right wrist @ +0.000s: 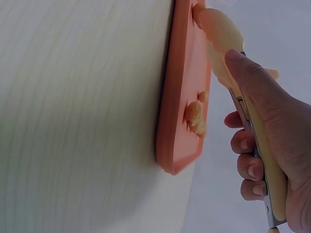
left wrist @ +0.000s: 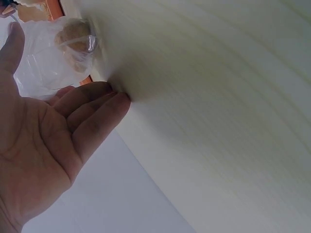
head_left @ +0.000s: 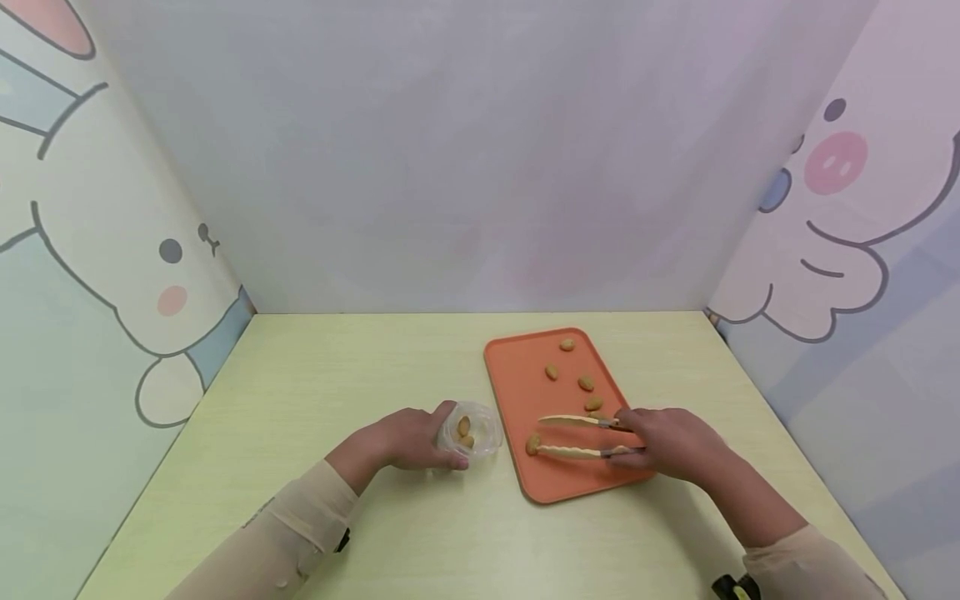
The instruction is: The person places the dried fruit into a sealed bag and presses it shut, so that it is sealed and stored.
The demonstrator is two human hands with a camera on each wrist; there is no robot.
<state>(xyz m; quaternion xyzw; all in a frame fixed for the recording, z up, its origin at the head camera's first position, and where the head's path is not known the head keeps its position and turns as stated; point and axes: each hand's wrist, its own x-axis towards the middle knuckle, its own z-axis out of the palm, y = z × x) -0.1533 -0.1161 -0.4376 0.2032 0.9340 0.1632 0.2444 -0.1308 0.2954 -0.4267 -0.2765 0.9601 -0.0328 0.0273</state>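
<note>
My left hand [head_left: 416,437] holds a clear plastic cup [head_left: 487,429] between thumb and fingers, left of the orange tray. Two brown oval nuts [head_left: 465,425] lie inside the cup. My right hand [head_left: 678,442] grips a pair of tongs [right wrist: 262,145] with cream tips and a metal edge. The tongs' arms are spread apart over the tray. The near tip reaches right to a nut [head_left: 533,444] at the tray's left side. In the left wrist view, the cup [left wrist: 41,58] sits beyond the fingers, close to the tabletop.
The orange tray [head_left: 551,483] lies slightly turned on the pale wooden table [head_left: 345,358]. Several more nuts [head_left: 586,383] are scattered over its far and right parts. A grey back wall [head_left: 450,167] and cartoon-printed side walls [head_left: 862,275] enclose the table.
</note>
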